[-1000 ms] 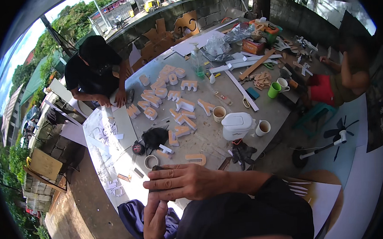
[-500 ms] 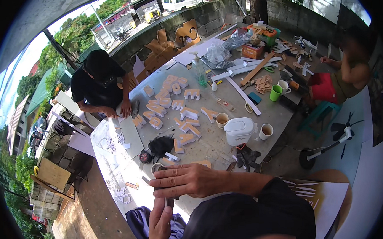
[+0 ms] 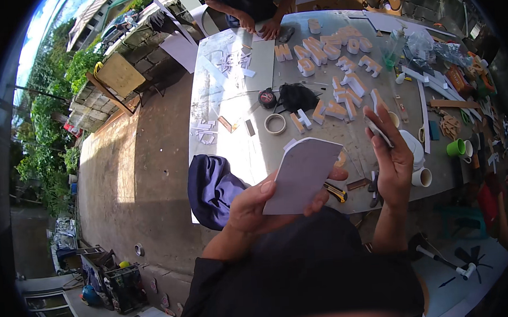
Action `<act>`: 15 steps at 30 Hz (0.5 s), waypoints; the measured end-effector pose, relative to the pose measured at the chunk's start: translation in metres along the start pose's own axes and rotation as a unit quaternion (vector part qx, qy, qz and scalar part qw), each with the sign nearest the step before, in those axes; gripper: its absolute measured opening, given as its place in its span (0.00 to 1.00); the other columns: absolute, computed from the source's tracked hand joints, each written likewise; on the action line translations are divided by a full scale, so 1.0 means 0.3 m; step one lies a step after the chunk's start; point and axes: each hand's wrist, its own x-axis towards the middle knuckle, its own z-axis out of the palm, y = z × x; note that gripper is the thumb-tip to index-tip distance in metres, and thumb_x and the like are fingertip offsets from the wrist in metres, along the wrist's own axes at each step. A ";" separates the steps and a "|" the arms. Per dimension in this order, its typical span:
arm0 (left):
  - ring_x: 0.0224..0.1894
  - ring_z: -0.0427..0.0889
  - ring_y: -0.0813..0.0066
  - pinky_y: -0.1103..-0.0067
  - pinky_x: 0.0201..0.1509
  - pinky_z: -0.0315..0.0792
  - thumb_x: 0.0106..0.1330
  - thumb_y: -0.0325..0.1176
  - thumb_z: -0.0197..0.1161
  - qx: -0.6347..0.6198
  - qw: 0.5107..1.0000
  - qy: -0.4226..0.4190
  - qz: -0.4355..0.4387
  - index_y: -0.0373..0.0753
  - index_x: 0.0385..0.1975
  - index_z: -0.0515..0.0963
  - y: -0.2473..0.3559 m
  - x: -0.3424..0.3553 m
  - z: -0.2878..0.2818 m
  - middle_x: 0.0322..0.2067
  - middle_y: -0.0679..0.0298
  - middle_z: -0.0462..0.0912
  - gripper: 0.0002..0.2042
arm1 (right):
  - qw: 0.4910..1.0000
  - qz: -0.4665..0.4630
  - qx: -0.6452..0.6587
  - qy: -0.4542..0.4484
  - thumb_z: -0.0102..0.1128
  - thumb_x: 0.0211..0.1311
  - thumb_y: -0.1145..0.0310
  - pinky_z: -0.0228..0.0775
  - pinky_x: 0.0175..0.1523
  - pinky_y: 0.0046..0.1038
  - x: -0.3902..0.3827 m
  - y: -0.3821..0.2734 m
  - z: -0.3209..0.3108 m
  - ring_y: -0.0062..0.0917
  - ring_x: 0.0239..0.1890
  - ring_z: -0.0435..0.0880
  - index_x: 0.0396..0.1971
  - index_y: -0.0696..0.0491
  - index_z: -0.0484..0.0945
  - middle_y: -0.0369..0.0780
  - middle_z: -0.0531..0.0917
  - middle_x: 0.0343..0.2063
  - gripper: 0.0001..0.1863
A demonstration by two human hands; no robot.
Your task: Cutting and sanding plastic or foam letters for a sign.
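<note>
A flat white piece [image 3: 302,176] with one rounded corner is gripped in my left hand [image 3: 251,207], thumb along its edge and fingers beneath. Raised to its right, my right hand [image 3: 397,171] has a small thin greyish piece [image 3: 378,132] against its fingers; the exact kind is not clear. Just beyond the white piece lies a utility knife [image 3: 336,192] with a yellow-and-black handle, partly hidden by my left hand. A roll of tape [image 3: 275,124] and a small block letter [image 3: 301,120] lie on the table [image 3: 237,165] farther off.
Many block letters [image 3: 348,90] spread over the table's middle. A tape measure [image 3: 267,98] sits by a black bundle [image 3: 297,97]. Dark blue cloth [image 3: 212,189] hangs at the near left edge. A co-worker's hands [image 3: 261,27] work at the far side. Mugs [image 3: 456,147] stand right.
My view has swung left and down. My hands, close together before, are now apart; the white piece faces up in my left hand and my right hand is lifted away.
</note>
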 end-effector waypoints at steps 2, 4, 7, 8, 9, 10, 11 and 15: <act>0.42 0.69 0.70 0.77 0.48 0.66 0.71 0.53 0.49 -0.061 0.998 -0.014 0.009 0.27 0.71 0.48 -0.004 -0.011 -0.004 0.65 0.38 0.60 0.40 | 1.000 0.016 0.009 0.009 0.45 0.73 0.79 0.64 0.68 0.28 -0.013 0.005 0.004 0.27 0.66 0.71 0.68 0.59 0.64 0.46 0.75 0.62 0.25; 0.38 0.76 0.65 0.75 0.44 0.69 0.70 0.52 0.48 -0.072 0.997 -0.007 0.011 0.32 0.72 0.51 -0.011 -0.024 -0.002 0.62 0.28 0.61 0.37 | 0.999 0.020 0.000 0.039 0.45 0.73 0.80 0.64 0.67 0.26 -0.024 0.016 -0.002 0.24 0.64 0.73 0.68 0.58 0.65 0.45 0.77 0.61 0.24; 0.38 0.76 0.65 0.75 0.43 0.69 0.70 0.53 0.48 -0.089 0.996 -0.027 0.016 0.35 0.72 0.51 -0.016 -0.034 -0.008 0.62 0.28 0.61 0.37 | 0.998 0.041 -0.002 0.036 0.46 0.73 0.79 0.64 0.66 0.25 -0.042 0.032 -0.014 0.22 0.63 0.73 0.68 0.58 0.64 0.44 0.77 0.61 0.24; 0.38 0.76 0.65 0.75 0.43 0.69 0.70 0.53 0.48 -0.087 0.996 -0.029 0.018 0.35 0.72 0.51 -0.022 -0.036 -0.010 0.62 0.28 0.61 0.37 | 0.999 0.038 -0.003 0.036 0.46 0.73 0.79 0.64 0.66 0.25 -0.049 0.041 -0.019 0.22 0.63 0.73 0.68 0.58 0.64 0.44 0.77 0.61 0.24; 0.38 0.76 0.64 0.75 0.43 0.69 0.70 0.54 0.49 -0.091 0.995 -0.027 0.017 0.34 0.72 0.51 -0.027 -0.038 -0.011 0.62 0.28 0.61 0.38 | 0.998 0.052 0.001 0.038 0.46 0.73 0.79 0.64 0.66 0.24 -0.055 0.051 -0.022 0.22 0.63 0.73 0.68 0.58 0.64 0.44 0.77 0.61 0.24; 0.38 0.76 0.64 0.75 0.43 0.69 0.69 0.54 0.49 -0.095 0.995 -0.025 0.017 0.33 0.72 0.51 -0.029 -0.038 -0.012 0.62 0.29 0.61 0.39 | 0.997 0.065 0.004 0.041 0.46 0.73 0.79 0.64 0.66 0.24 -0.060 0.060 -0.024 0.21 0.63 0.73 0.68 0.58 0.64 0.44 0.77 0.61 0.24; 0.38 0.76 0.64 0.75 0.43 0.69 0.69 0.54 0.49 -0.092 0.995 -0.028 0.019 0.33 0.72 0.51 -0.030 -0.037 -0.010 0.62 0.29 0.61 0.39 | 0.997 0.062 0.004 0.041 0.46 0.73 0.79 0.64 0.66 0.24 -0.064 0.065 -0.027 0.21 0.63 0.73 0.68 0.58 0.64 0.44 0.77 0.61 0.24; 0.43 0.70 0.68 0.74 0.49 0.66 0.70 0.53 0.51 -0.114 0.992 -0.062 0.000 0.31 0.72 0.47 -0.035 -0.031 -0.004 0.65 0.37 0.60 0.40 | 0.996 0.075 0.007 0.038 0.46 0.74 0.79 0.64 0.66 0.23 -0.073 0.076 -0.035 0.21 0.63 0.73 0.68 0.58 0.64 0.44 0.77 0.61 0.24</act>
